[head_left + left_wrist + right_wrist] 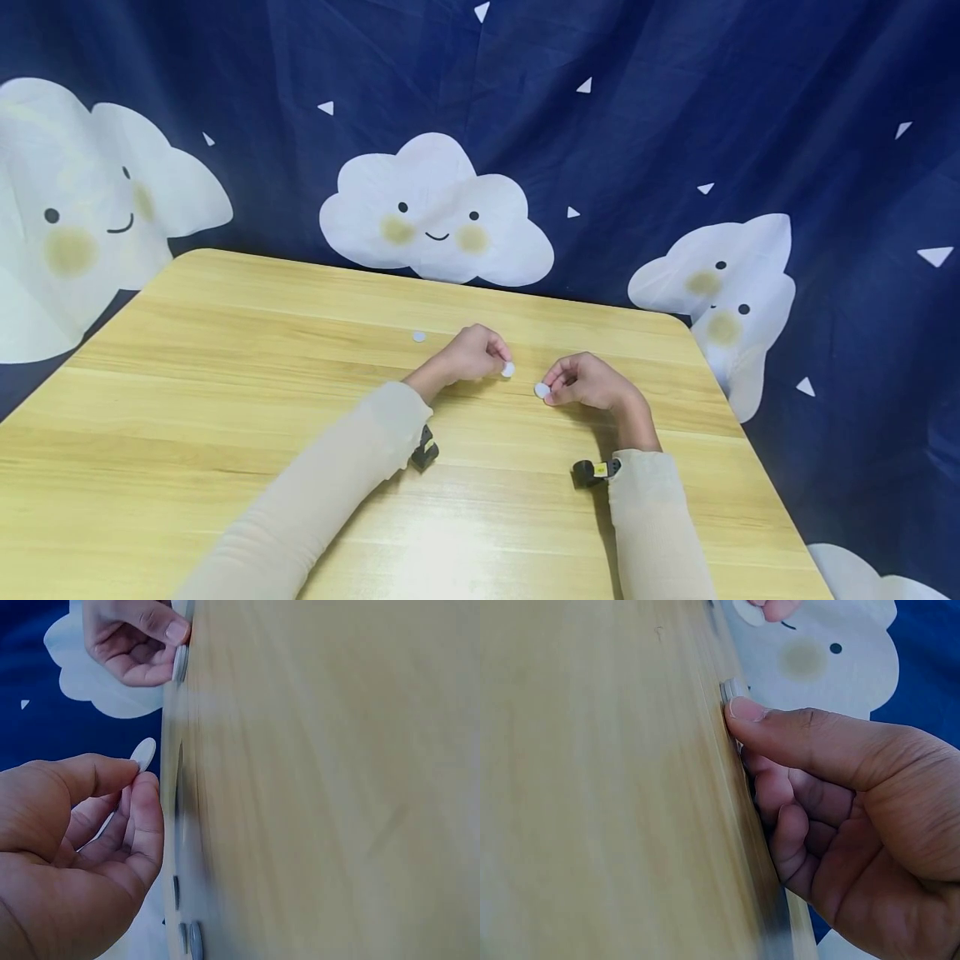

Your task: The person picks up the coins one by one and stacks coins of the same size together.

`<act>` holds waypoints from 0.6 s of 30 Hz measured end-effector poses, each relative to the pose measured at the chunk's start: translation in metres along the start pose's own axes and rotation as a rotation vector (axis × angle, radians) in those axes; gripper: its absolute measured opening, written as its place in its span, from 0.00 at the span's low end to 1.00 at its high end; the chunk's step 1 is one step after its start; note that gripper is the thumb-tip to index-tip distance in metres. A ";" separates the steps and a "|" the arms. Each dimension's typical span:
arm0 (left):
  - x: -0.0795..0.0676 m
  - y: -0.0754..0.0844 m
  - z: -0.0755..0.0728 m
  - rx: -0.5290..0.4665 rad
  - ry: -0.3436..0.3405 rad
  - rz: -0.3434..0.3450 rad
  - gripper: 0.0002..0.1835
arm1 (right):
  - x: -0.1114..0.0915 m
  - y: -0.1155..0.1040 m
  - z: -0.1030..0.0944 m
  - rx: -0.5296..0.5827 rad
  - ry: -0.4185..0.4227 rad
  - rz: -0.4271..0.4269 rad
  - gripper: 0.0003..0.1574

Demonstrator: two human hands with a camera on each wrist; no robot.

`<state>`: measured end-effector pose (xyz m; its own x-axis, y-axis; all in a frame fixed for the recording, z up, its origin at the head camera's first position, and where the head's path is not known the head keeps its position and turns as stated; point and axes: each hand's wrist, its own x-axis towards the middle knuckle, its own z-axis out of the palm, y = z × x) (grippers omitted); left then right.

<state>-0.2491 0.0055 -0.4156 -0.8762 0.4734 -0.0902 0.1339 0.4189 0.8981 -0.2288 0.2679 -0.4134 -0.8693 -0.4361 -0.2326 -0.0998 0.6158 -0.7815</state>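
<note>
In the head view my left hand (474, 353) pinches a small white round disc (508, 369) between thumb and fingers. The left wrist view has that disc (145, 753) tilted and raised off the tabletop. Across from it, my right hand (594, 382) pinches another white disc (542, 390) low at the table. Seen edge-on in the right wrist view, what the right thumb and fingers hold looks layered, like two stacked discs (728, 690). A separate white disc (419, 337) lies flat on the table, left of the left hand.
The light wooden table (225, 400) carries both forearms' shadows. Several thin grey discs (196, 941) appear edge-on at the bottom of the left wrist view. Behind the table hangs a dark blue curtain (637, 150) with smiling clouds. Each wrist wears a small black camera (425, 450).
</note>
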 end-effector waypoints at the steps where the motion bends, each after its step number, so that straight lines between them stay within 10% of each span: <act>1: 0.001 0.001 0.001 0.003 0.000 0.003 0.05 | 0.000 0.000 0.000 0.003 0.000 0.000 0.15; 18: 0.010 0.003 0.022 0.055 -0.018 0.024 0.06 | 0.002 0.004 -0.002 0.007 -0.008 -0.014 0.15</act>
<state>-0.2475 0.0287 -0.4235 -0.8642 0.4971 -0.0770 0.1804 0.4493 0.8750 -0.2315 0.2706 -0.4159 -0.8638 -0.4502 -0.2261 -0.1087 0.6048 -0.7889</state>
